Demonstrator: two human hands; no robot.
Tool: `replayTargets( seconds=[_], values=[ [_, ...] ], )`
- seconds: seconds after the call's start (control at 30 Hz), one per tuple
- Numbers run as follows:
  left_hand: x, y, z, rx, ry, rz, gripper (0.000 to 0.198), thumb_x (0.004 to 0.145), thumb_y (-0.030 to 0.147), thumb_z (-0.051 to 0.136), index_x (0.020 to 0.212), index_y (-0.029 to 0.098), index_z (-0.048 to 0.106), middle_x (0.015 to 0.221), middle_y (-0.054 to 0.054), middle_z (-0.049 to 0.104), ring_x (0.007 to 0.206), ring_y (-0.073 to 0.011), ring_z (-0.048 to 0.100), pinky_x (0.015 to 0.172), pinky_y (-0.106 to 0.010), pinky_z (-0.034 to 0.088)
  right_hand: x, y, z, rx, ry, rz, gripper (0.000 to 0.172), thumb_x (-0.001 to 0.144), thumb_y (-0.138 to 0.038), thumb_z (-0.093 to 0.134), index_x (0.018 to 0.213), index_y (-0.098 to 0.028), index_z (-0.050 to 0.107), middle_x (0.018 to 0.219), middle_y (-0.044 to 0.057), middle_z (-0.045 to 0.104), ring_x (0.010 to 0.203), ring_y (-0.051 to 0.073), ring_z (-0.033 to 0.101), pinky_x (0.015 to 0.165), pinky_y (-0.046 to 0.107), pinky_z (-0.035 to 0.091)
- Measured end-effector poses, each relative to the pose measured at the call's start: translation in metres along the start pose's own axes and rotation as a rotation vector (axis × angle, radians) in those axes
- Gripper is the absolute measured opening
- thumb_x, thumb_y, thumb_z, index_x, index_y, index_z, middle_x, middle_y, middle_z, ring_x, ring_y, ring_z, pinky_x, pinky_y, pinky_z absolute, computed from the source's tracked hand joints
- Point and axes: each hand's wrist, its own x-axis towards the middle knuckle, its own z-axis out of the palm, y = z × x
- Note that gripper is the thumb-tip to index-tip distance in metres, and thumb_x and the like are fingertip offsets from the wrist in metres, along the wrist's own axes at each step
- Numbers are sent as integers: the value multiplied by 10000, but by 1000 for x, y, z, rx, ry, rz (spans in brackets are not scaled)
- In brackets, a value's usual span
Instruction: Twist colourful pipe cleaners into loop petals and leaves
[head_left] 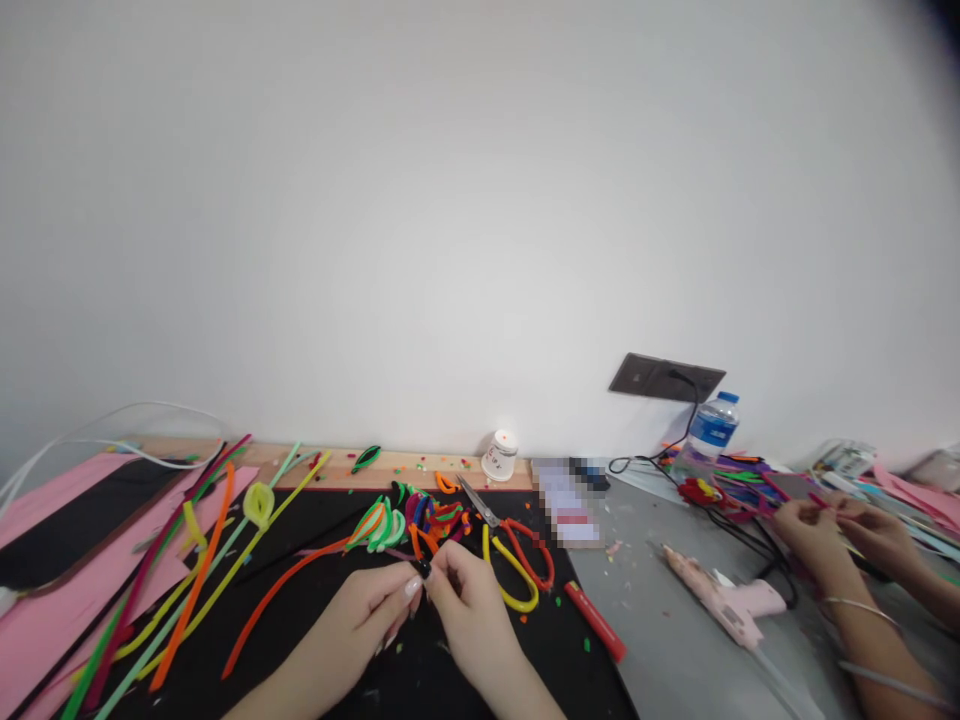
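My left hand [381,606] and my right hand [466,604] meet over the black mat [300,620], fingertips pinched together on a small black piece [424,568]. Most of that piece is hidden by the fingers. Just beyond lie green, white and orange looped pipe-cleaner pieces [379,524], with more coloured ones beside them. Scissors [517,565] with one red and one yellow handle rest right of my right hand, blades pointing to the back left. An orange-red pipe cleaner [274,582] curves to the left of my left hand.
Long pipe cleaners [193,580] and a phone [79,520] lie left. A white cup [499,456] stands near the wall. A red stick [595,620], pink glue gun [724,598] and water bottle [709,435] are right. Another person's hands [847,530] work at far right.
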Motion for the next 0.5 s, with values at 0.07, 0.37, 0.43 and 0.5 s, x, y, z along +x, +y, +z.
replayTargets(
  seconds=[0.07,0.37,0.43,0.5],
  values=[
    [-1,2,-2,281,46,93,326,887,321,358,627,185,498,585,24,519,569,-124,462,556,-216,343,2,5,3,75,-20,86,241,795,-195,440,563,-181,379,535,-55,345,516,91,321,484,206,248],
    [-4,2,-6,542,36,224,272,868,204,339,796,228,600,772,-28,630,731,-180,559,663,-240,392,2,10,4,220,-76,130,231,784,-152,418,572,-193,334,521,-72,282,497,83,261,471,207,202],
    [-3,2,-5,467,23,185,257,872,235,359,726,216,569,716,-11,602,680,-167,538,625,-231,373,2,10,4,203,-85,81,233,797,-168,423,579,-189,344,548,-64,293,527,89,273,482,207,214],
    [-2,1,-3,342,-7,111,295,881,288,365,634,202,502,605,20,530,588,-142,487,565,-218,341,2,10,3,164,-91,28,229,809,-172,421,590,-184,356,574,-57,312,552,93,292,500,208,230]
  ],
)
